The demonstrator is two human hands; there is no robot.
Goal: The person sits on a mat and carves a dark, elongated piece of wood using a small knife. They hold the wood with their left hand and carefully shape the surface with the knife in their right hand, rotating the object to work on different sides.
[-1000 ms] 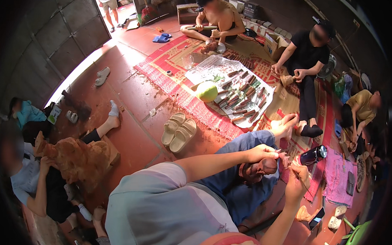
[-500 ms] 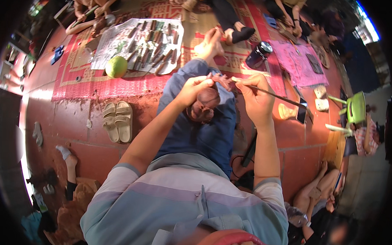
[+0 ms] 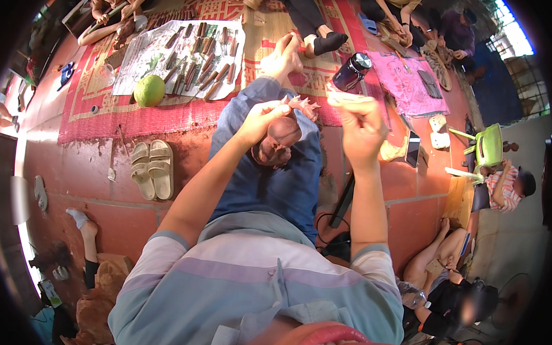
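Observation:
My left hand (image 3: 267, 118) is closed on a reddish-brown carved figurine (image 3: 284, 131) above my blue-trousered lap. The figurine has a smooth rounded part below and a jagged, branching end that sticks out past my fingertips. To the right, apart from the figurine, my right hand (image 3: 358, 123) is raised with its fingers pinched together in bright light. The thin stick-like tool seen in it a moment ago hardly shows now, hidden by the hand or lost in the glare.
Several wooden-handled carving tools (image 3: 208, 73) lie on a paper sheet (image 3: 134, 64) beside a green round fruit (image 3: 149, 91). Sandals (image 3: 152, 170) rest at left. A dark flask (image 3: 352, 72), pink cloth (image 3: 397, 85), phone (image 3: 413, 150) and green chair (image 3: 488, 146) are at right. Other people sit around.
My right hand has drawn away from the figurine's jagged end and turned, so the tool's long shaft no longer shows. The left hand still holds the figurine. The view has shifted slightly.

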